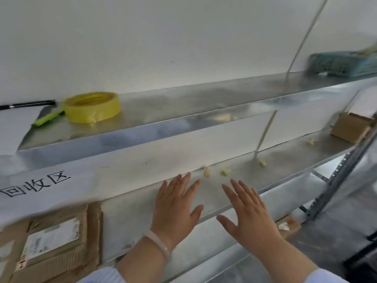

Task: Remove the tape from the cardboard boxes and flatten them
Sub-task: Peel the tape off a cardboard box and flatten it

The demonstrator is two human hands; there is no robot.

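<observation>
The left hand and right hand were spread open over the shelf, nothing gripped. Flattened boxes were stacked at eight o'clock; the box at two o'clock was judged next to be fetched.

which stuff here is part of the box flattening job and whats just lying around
Job:
flattened cardboard, lower left
cardboard box, middle shelf, far right
tape scraps, middle shelf
green-handled tool, possibly a cutter

Lying about:
yellow tape roll, top shelf
black rod behind it
teal basket, top right
</observation>
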